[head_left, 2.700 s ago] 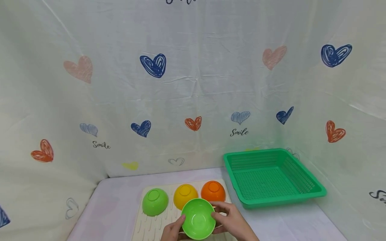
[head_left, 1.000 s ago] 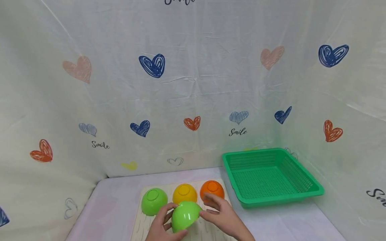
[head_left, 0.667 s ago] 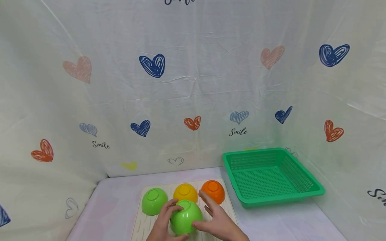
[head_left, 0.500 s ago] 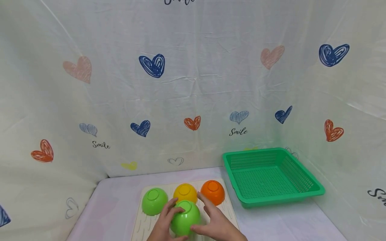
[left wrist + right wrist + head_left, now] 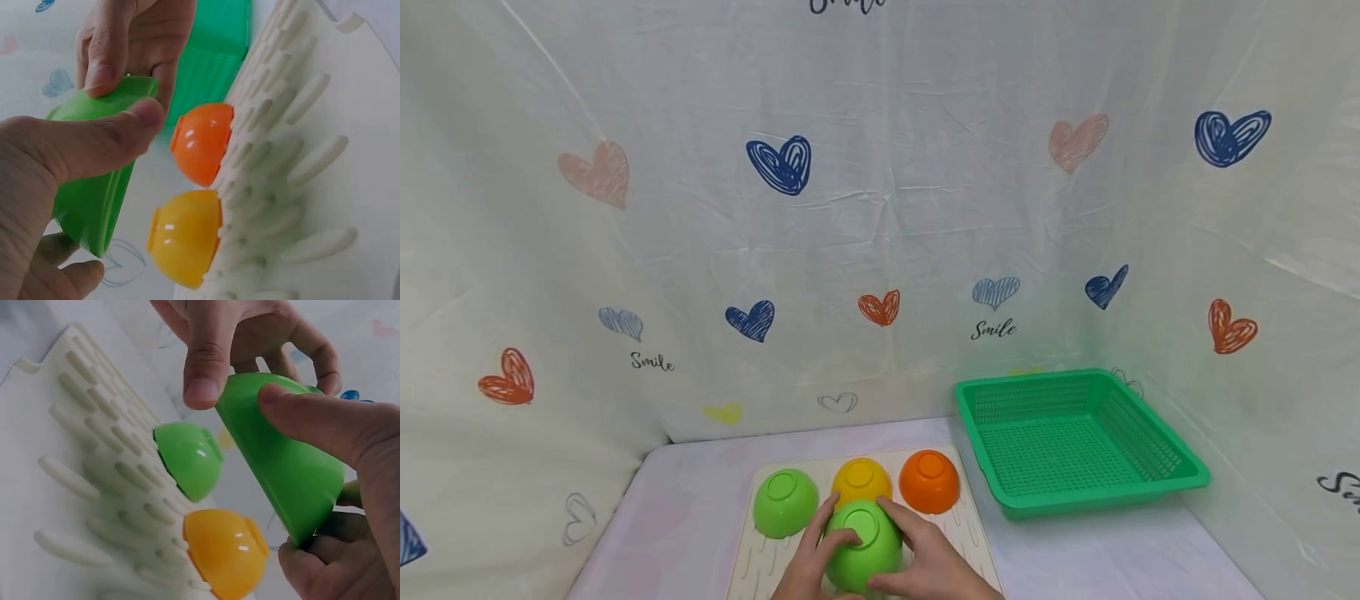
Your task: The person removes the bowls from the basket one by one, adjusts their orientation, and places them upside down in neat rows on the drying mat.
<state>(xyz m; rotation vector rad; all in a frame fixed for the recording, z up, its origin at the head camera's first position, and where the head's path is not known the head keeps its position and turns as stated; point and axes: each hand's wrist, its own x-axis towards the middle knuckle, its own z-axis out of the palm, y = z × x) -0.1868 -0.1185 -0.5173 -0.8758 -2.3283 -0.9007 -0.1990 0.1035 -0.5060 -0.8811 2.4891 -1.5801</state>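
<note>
Both hands hold one green bowl [image 5: 865, 562] upside down, its round foot facing up. From the left side, my left hand [image 5: 811, 560] grips it with thumb and fingers spread round the wall. On the other side my right hand [image 5: 928, 562] grips it too, thumb on the near wall. The wrist views show the bowl [image 5: 94, 187] raised off the ribbed cream drying mat [image 5: 362, 187]. Behind it on the mat, upside down in a row, are a second green bowl [image 5: 786, 503], a yellow bowl [image 5: 862, 478] and an orange bowl [image 5: 929, 482].
A green plastic basket [image 5: 1075, 450] with perforated walls stands at the back right of the table, beside the mat. A white curtain [image 5: 880, 233] printed with hearts hangs behind and along both sides of the table.
The held green bowl was hollow side up between both hands, then was turned over to foot up. My right hand, loose beside it a second ago, has come in against its side.
</note>
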